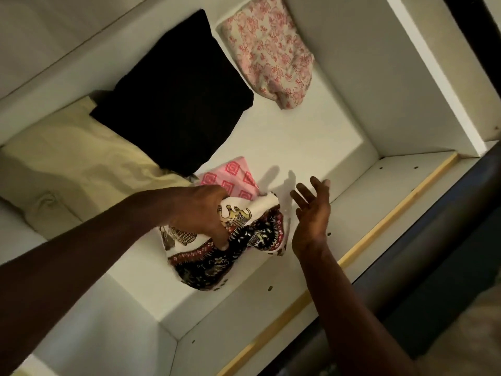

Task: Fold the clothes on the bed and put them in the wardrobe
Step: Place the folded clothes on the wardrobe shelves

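Observation:
Inside the white wardrobe shelf [311,147] lies a folded cloth with an elephant print and a dark patterned border [230,253]. My left hand [200,213] presses down on it, fingers curled into the fabric. A pink cloth with a diamond pattern [233,177] sits partly under it, towards the back. My right hand [311,210] hovers just right of the elephant cloth, fingers spread and holding nothing. The whole view is tilted.
A folded black garment [176,96] lies behind, overlapping a pale yellow cloth [76,158] at the left. A pink floral cloth [271,50] rests in the far corner. The wardrobe's side panel [366,77] and its wooden-edged front [393,210] bound the shelf.

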A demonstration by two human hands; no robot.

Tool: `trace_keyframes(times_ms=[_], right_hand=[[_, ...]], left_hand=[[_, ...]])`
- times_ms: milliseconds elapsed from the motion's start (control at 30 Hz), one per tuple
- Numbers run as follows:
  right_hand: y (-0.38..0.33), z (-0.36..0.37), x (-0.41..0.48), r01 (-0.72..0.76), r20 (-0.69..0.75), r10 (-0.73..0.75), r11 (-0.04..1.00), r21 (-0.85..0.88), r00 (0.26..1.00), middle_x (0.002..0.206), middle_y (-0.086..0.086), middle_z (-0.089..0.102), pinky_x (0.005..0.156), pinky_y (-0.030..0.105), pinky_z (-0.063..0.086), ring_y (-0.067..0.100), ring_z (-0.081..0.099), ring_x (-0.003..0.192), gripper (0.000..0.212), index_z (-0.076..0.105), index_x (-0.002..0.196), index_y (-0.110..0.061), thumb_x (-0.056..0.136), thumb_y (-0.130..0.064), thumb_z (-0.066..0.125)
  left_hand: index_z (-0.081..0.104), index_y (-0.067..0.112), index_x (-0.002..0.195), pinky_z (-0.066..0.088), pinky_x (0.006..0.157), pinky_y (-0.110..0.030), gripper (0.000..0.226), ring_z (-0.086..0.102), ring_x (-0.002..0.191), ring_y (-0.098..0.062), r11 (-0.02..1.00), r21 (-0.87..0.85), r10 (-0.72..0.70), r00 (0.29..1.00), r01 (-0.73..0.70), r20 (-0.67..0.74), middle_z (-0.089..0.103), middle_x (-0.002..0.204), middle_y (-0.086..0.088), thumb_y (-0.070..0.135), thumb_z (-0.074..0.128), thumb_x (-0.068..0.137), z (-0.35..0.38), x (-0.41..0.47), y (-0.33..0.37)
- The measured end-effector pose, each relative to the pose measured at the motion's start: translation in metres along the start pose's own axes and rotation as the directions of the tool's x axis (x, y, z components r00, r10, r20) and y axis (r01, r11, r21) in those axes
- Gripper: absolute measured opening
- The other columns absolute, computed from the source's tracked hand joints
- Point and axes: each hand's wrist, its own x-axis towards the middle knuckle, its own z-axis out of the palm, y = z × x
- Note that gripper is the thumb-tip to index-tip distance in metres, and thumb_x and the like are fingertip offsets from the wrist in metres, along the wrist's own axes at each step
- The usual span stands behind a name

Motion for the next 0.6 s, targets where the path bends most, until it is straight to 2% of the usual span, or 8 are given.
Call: trace_keyframes(times_ms=[100,167,233,300,367,467,533,600], right_hand=[[-0.004,-0.01,-0.004,-0.234,0.155,0.201,0.944,0.234,0.967,0.14,0.016,0.062,0.112,0.063,0.041,0.04,0.059,0.129,0.083,0.05,0.148,-0.018,0.093,-0.078,0.038],[-0.013,-0.016,-0.008,-0.293,0.266,0.213,0.903,0.314,0.94,0.142,0.015,0.061,0.102,0.053,0.052,0.037,0.063,0.125,0.091,0.053,0.15,-0.015,0.09,-0.082,0.032],[-0.024,-0.019,-0.007,-0.351,0.336,0.224,0.852,0.388,0.915,0.117,0.012,0.076,0.077,0.038,0.062,0.028,0.076,0.099,0.089,0.078,0.119,-0.011,0.096,-0.077,0.022],[-0.037,-0.019,-0.004,-0.305,0.338,0.162,0.849,0.431,0.927,0.092,0.01,0.08,0.06,0.031,0.061,0.023,0.078,0.078,0.093,0.085,0.083,-0.008,0.1,-0.07,0.016],[-0.043,-0.015,0.003,-0.27,0.346,0.114,0.854,0.444,0.931,0.115,0.015,0.076,0.082,0.04,0.062,0.029,0.075,0.103,0.089,0.081,0.107,-0.005,0.094,-0.075,0.027],[-0.035,-0.017,0.027,-0.207,0.285,0.107,0.914,0.348,0.952,0.146,0.016,0.059,0.111,0.058,0.045,0.039,0.055,0.136,0.088,0.056,0.147,-0.016,0.081,-0.075,0.059],[-0.036,-0.016,0.039,-0.238,0.123,0.218,0.955,0.179,0.968,0.141,0.013,0.062,0.109,0.06,0.047,0.04,0.058,0.13,0.086,0.052,0.148,-0.02,0.075,-0.051,0.086],[-0.039,-0.016,0.05,-0.313,-0.162,0.317,0.948,0.054,0.934,0.136,0.009,0.061,0.104,0.058,0.051,0.035,0.061,0.122,0.072,0.047,0.148,-0.022,0.085,-0.028,0.083]], left_hand=[[0.064,0.016,0.118,0.064,0.078,-0.042,0.066,0.077,0.09,-0.023,0.896,-0.432,0.147,0.987,-0.107,0.06,0.079,0.101,-0.006,0.008,0.094,0.059,-0.014,-0.03,0.023],[0.07,0.016,0.111,0.062,0.076,-0.032,0.052,0.077,0.093,-0.02,0.802,-0.554,0.272,0.962,-0.223,0.007,0.08,0.102,-0.005,0.001,0.087,0.064,-0.025,-0.034,0.047],[0.079,0.023,0.101,0.061,0.083,-0.035,0.042,0.076,0.1,-0.022,0.731,-0.617,0.317,0.946,-0.291,-0.071,0.079,0.106,-0.004,0.0,0.083,0.066,-0.04,-0.023,0.067],[0.083,0.026,0.093,0.062,0.086,-0.041,0.036,0.077,0.097,-0.025,0.722,-0.639,0.285,0.956,-0.264,-0.072,0.08,0.103,-0.004,0.003,0.082,0.065,-0.057,0.011,0.084],[0.075,0.021,0.112,0.057,0.096,-0.042,0.045,0.074,0.105,-0.025,0.791,-0.545,0.232,0.96,-0.28,-0.156,0.079,0.109,-0.003,0.012,0.086,0.069,-0.068,0.056,0.097],[0.033,0.023,0.155,0.046,0.109,-0.041,0.099,0.056,0.132,-0.026,0.956,-0.099,0.201,0.864,-0.276,-0.461,0.059,0.145,-0.004,0.033,0.088,0.073,-0.068,0.127,0.114],[0.019,0.031,0.161,0.04,0.115,-0.049,0.108,0.044,0.143,-0.03,0.973,0.132,0.233,0.794,-0.191,-0.561,0.04,0.16,-0.006,0.043,0.083,0.075,-0.056,0.159,0.117],[0.02,0.03,0.16,0.032,0.116,-0.054,0.096,0.032,0.15,-0.032,0.97,0.221,0.224,0.717,-0.1,-0.66,0.029,0.166,-0.008,0.045,0.076,0.083,-0.04,0.173,0.112]])
